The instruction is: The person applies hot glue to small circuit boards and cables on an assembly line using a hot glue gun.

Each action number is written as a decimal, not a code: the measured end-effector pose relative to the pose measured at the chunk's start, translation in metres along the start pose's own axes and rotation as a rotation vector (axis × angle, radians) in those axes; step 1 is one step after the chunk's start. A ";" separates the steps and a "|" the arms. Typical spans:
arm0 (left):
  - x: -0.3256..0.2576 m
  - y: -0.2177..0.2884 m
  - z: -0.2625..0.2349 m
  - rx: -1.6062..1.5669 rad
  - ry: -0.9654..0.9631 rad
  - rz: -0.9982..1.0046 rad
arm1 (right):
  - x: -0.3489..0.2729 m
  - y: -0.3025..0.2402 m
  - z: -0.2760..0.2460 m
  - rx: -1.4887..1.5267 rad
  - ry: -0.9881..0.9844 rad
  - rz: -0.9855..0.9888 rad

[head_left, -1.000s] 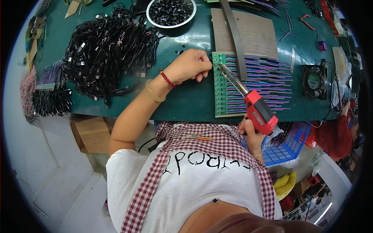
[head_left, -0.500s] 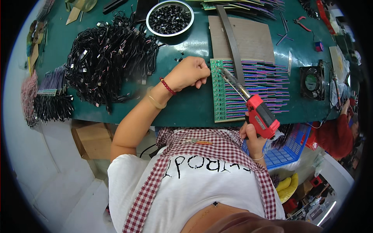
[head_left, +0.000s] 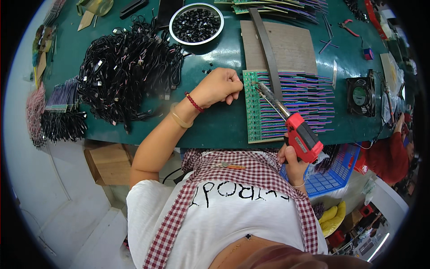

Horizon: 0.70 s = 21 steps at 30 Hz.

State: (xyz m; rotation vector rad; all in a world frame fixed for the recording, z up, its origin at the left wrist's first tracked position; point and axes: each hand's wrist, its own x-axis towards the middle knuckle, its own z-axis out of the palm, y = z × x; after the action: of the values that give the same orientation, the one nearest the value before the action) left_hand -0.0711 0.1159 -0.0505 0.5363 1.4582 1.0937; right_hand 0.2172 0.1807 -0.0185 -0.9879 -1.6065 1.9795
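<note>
My left hand point(head_left: 218, 86) is a closed fist resting on the green bench, its knuckles against the left edge of a green circuit board panel point(head_left: 251, 117). Whether anything is inside the fist is hidden. Rows of purple and pink wires point(head_left: 307, 96) lie side by side across the panel. My right hand point(head_left: 293, 162) grips a red soldering gun point(head_left: 304, 138) by its handle at the bench's near edge. Its long metal tip reaches up-left and touches the panel's upper left corner, close to my left fingers.
A dark flat bar point(head_left: 268, 49) lies across the wires and a brown board point(head_left: 293, 42). A metal bowl point(head_left: 170, 28) of small black parts stands behind. A heap of black cables point(head_left: 125, 67) fills the left. A small fan point(head_left: 361, 95) sits right; a blue basket point(head_left: 333, 175) hangs below.
The view has shifted slightly. Both hands, the soldering gun and the panel keep nearly the same places relative to one another.
</note>
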 end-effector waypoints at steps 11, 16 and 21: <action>0.000 -0.002 0.001 -0.009 0.004 -0.003 | -0.002 0.004 0.002 -0.109 0.028 -0.022; 0.000 0.000 0.000 0.002 0.010 -0.005 | 0.001 0.000 0.002 -0.104 0.038 -0.064; 0.003 0.004 -0.002 0.011 0.008 -0.008 | 0.008 -0.004 0.002 -0.018 0.073 -0.081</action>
State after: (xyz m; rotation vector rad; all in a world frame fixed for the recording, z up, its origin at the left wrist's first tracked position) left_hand -0.0743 0.1199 -0.0486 0.5347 1.4728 1.0830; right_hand 0.2100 0.1859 -0.0168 -0.9749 -1.6014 1.8572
